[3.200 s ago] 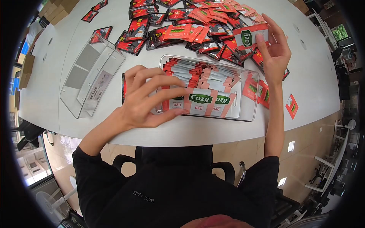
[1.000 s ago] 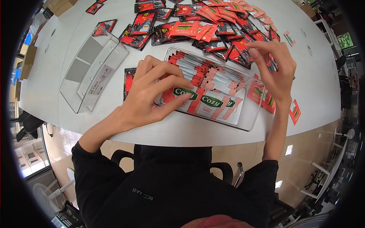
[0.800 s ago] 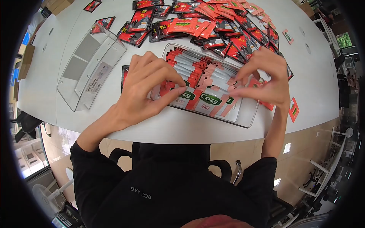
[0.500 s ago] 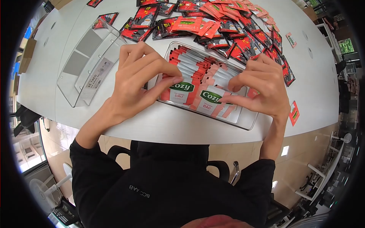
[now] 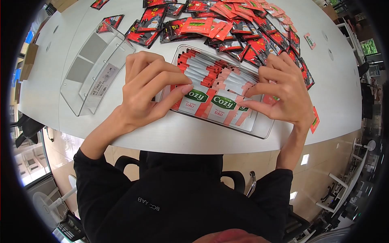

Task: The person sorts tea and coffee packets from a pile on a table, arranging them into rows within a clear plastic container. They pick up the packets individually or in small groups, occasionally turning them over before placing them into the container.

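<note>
A clear plastic tray (image 5: 265, 131) holds rows of red and pink tea sachets, packed upright and leaning back. At its front stand a red Cozy tea sachet (image 5: 193, 104) marked "DÂU" and a pink Cozy tea sachet (image 5: 221, 109) marked "ĐÀO", with another pink one partly behind it. My left hand (image 5: 148, 91) is closed in a pinch at the red sachet's top left, thumb in front. With thumb and index finger, my right hand (image 5: 281, 91) pinches the upper edge of the pink sachets at the right. Its fingers hide part of the tray's right end.
An empty clear plastic bin (image 5: 91, 77) with a label lies left of the tray. Behind the tray spreads a pile of red-and-black packets (image 5: 152, 20) and pink sachets (image 5: 198, 25). One loose sachet (image 5: 315, 120) lies at the right, near the table's front edge (image 5: 170, 148).
My right thumb has shifted slightly right and up, uncovering the logo of the rear pink sachet. My left hand has moved a little, staying at the red sachet.
</note>
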`<state>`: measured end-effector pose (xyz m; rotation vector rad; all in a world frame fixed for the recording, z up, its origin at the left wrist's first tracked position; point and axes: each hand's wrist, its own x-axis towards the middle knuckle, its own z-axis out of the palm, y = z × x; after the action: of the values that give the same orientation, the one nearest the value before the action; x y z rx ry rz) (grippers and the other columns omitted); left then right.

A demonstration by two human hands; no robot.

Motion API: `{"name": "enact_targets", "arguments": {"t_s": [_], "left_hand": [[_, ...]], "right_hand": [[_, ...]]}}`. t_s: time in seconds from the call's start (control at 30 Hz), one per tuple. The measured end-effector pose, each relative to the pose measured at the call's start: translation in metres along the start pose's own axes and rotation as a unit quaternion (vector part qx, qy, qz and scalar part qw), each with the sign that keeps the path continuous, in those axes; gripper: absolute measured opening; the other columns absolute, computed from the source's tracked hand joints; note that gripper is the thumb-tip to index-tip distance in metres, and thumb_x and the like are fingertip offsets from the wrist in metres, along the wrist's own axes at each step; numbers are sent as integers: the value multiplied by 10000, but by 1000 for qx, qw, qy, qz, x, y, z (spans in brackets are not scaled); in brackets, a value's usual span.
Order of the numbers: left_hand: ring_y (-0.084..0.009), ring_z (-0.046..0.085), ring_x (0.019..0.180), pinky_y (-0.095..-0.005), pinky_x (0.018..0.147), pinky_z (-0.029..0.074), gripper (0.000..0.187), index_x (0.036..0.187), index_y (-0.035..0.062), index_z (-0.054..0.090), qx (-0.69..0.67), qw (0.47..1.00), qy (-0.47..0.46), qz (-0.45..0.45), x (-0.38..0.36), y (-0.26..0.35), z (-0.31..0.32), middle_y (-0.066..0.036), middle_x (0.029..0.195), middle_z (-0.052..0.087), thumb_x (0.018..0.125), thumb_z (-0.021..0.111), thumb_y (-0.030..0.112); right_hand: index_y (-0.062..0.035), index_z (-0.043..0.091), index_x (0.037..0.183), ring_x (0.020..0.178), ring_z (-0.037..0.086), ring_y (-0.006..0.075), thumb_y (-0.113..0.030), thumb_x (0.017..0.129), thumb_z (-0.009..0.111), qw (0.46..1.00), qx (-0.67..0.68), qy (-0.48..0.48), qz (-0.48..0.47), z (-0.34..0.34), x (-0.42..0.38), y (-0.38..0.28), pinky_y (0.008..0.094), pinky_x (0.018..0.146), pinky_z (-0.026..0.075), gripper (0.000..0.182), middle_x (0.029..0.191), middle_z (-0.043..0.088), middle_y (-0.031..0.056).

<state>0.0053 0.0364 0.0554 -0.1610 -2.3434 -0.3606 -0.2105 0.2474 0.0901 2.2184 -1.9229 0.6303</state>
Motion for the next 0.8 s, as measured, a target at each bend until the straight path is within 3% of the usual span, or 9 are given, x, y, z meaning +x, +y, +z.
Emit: {"name": "enact_targets", "arguments": {"t_s": [0.2, 0.3, 0.37, 0.5, 0.6, 0.67, 0.8], "left_hand": [[-221, 520, 817, -358, 816, 361, 242, 881, 99, 700, 10, 1000, 8, 14, -2, 1, 1, 6, 845, 668, 672, 816, 66], [-218, 518, 818, -360, 824, 357, 235, 875, 101, 704, 9, 1000, 12, 19, -2, 1, 2, 5, 835, 663, 672, 819, 78], [-216, 517, 820, -362, 829, 355, 232, 874, 101, 707, 11, 1000, 13, 21, -2, 1, 2, 3, 834, 662, 672, 820, 83], [-211, 522, 835, -361, 836, 349, 258, 900, 105, 726, -6, 1000, 0, 31, -5, 3, 2, 9, 837, 659, 666, 835, 115], [-204, 532, 855, -362, 840, 346, 274, 919, 118, 734, -12, 999, -6, 42, -7, 5, 5, 18, 870, 659, 669, 843, 140], [-200, 537, 865, -363, 841, 345, 277, 927, 126, 737, -14, 999, -9, 46, -9, 4, 6, 23, 889, 658, 674, 846, 151], [-191, 545, 880, -368, 844, 343, 250, 923, 139, 729, -28, 999, -8, 44, -12, 4, 8, 31, 908, 652, 703, 845, 163]], "right_hand": [[-149, 743, 696, 709, 417, 199, -223, 518, 885, 998, 54, 11, -15, 2, 1, 2, 354, 663, 297, 239, 633, 434, -41], [-149, 749, 706, 727, 438, 197, -232, 519, 883, 997, 44, 61, -28, 2, 3, 0, 351, 671, 306, 244, 655, 481, -41], [-157, 730, 754, 761, 497, 197, -282, 564, 875, 997, 4, 71, -21, 1, 6, -1, 353, 724, 375, 270, 699, 512, -32], [-167, 751, 840, 803, 534, 206, -301, 588, 867, 997, -20, 80, 5, 0, 5, 1, 355, 760, 402, 308, 741, 569, -32], [-162, 759, 968, 879, 572, 225, -299, 622, 855, 994, 8, 100, 44, -5, 8, -2, 363, 800, 429, 384, 882, 655, -11], [-152, 753, 1054, 978, 589, 256, -281, 654, 843, 989, 0, 89, 122, -8, 6, -14, 382, 865, 441, 431, 1055, 687, 36], [-149, 735, 1129, 1065, 580, 264, -220, 705, 829, 985, -53, 61, 151, -5, -7, -44, 400, 946, 423, 440, 1163, 674, 75]]}}
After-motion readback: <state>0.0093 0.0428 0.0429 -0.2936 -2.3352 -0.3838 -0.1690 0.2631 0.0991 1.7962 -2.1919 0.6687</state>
